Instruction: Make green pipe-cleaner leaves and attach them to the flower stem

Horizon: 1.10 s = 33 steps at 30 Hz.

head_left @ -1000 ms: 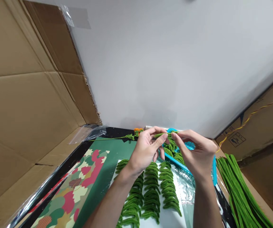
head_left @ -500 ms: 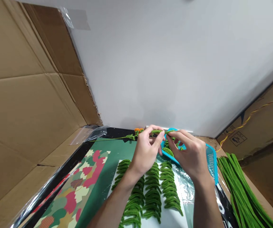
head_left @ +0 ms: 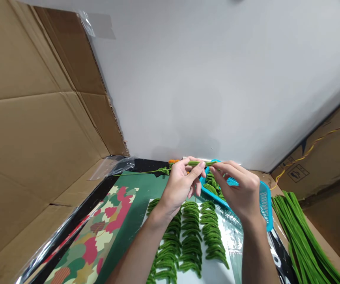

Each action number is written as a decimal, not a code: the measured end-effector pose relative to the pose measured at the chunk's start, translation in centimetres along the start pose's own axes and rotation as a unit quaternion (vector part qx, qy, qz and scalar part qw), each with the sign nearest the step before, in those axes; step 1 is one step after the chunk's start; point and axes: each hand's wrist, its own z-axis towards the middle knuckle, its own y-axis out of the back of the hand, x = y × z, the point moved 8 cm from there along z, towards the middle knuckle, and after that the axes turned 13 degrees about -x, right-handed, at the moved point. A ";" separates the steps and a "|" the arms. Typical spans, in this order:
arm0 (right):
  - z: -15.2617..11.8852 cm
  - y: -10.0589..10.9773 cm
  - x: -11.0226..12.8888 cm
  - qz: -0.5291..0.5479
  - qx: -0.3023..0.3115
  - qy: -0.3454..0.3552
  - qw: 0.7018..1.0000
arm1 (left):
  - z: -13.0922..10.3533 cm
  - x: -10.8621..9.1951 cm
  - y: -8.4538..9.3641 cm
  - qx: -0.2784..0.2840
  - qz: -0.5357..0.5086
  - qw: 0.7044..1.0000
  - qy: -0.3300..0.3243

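Between my two hands a short green fuzzy piece (head_left: pixel 194 163) is stretched level above the work surface. My left hand (head_left: pixel 183 179) pinches it between thumb and forefinger, the other fingers loosely curled. The fingertips of my right hand (head_left: pixel 236 183) close on its right end. Below lie rows of curved green fuzzy pieces (head_left: pixel 191 236) on a white sheet (head_left: pixel 214 273). Behind my right hand is a blue basket (head_left: pixel 265 203) with green leaf-like pieces (head_left: pixel 212 185) in it.
Long green stems (head_left: pixel 303 236) lie at the right beside scissors (head_left: pixel 275 258). A patterned sheet (head_left: pixel 99 232) rests on the green mat (head_left: pixel 125 228). An orange flower (head_left: pixel 172 161) and a thin stem lie at the back. Cardboard (head_left: pixel 40 142) stands at the left.
My hands keep hold of the green piece. The fingers of my left hand have shifted along it, and my right hand has moved slightly right. The view has shifted a little.
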 end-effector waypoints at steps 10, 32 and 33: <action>0.0 1.1 -1.7 0.093 -0.042 -0.128 0.986 | -1.0 -0.1 -0.9 0.076 -0.013 0.996 0.054; -19.4 16.4 -3.3 -0.377 0.004 -0.402 0.834 | -1.5 1.0 -6.3 0.123 0.048 0.990 -0.055; -21.2 17.4 -3.1 -0.426 0.015 -0.409 0.807 | -1.5 1.3 -6.7 0.129 0.063 0.988 -0.054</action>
